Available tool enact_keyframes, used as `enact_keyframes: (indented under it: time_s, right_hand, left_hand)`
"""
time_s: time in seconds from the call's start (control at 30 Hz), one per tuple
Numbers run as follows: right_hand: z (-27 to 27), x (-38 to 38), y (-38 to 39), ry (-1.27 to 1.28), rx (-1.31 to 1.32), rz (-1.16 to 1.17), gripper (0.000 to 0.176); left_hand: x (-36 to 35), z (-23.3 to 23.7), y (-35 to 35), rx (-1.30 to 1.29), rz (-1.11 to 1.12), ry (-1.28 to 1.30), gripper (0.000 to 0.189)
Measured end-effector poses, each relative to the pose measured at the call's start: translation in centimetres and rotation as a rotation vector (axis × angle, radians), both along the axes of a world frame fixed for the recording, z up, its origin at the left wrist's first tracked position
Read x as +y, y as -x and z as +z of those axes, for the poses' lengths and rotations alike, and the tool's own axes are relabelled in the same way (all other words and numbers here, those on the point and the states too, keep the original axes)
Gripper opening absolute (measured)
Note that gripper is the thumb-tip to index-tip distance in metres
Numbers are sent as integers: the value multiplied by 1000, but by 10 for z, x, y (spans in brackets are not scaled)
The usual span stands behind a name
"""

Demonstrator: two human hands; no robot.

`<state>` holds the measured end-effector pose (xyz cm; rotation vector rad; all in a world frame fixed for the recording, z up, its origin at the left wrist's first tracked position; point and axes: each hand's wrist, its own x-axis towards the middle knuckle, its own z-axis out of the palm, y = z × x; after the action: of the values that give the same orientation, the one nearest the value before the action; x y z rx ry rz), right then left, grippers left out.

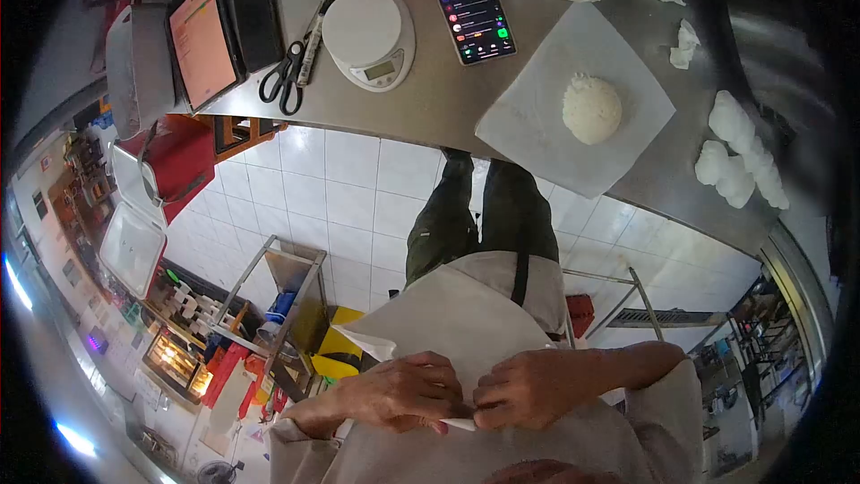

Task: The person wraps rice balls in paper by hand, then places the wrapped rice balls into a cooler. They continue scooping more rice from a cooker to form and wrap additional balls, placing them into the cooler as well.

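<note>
Low in the view, close to my chest, my left hand (408,392) and my right hand (528,387) are closed side by side on the edge of a white paper sheet (448,323). A small folded bit of it sticks out between my fingertips, and the rest spreads toward my legs. Ahead on the metal table (430,108), a rounded mound of white rice (592,110) rests on another square paper sheet (528,116), whose near corner overhangs the table edge.
A kitchen scale (365,31), black scissors (285,81), a marker (313,43), a lit phone (468,9) and a tablet (205,47) lie on the table. Knotted white bundles (739,157) and crumpled paper sit at right. A metal-framed stand (282,296) is at floor level, left.
</note>
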<state>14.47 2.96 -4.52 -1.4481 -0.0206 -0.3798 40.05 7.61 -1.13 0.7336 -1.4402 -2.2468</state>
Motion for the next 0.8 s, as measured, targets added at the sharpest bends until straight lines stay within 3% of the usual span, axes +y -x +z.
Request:
enact_keyframes:
  time_s: [0.2,0.27,0.37,0.4,0.5,0.57,0.67,0.8]
  right_hand:
    - [13,-3,5,199,96,-3,15]
    - [9,-11,31,447,223,-76,21]
    - [-1,-56,85,221,568,39,31]
    - [0,-72,90,110,620,70,34]
    - [14,-65,31,113,303,-25,37]
    - [3,-24,14,35,158,-9,38]
    - [-11,27,10,-70,-43,4,40]
    - [10,47,-4,-145,181,12,27]
  left_hand:
    - [14,5,2,-59,55,76,27]
    - [20,10,-9,-101,109,91,29]
    - [50,18,-65,-185,395,-121,36]
    - [41,26,-56,-237,333,65,44]
    - [23,23,-37,6,231,64,46]
    - [20,22,-36,3,364,79,46]
    - [59,30,-59,19,520,-100,48]
    - [85,36,-73,89,595,-215,47]
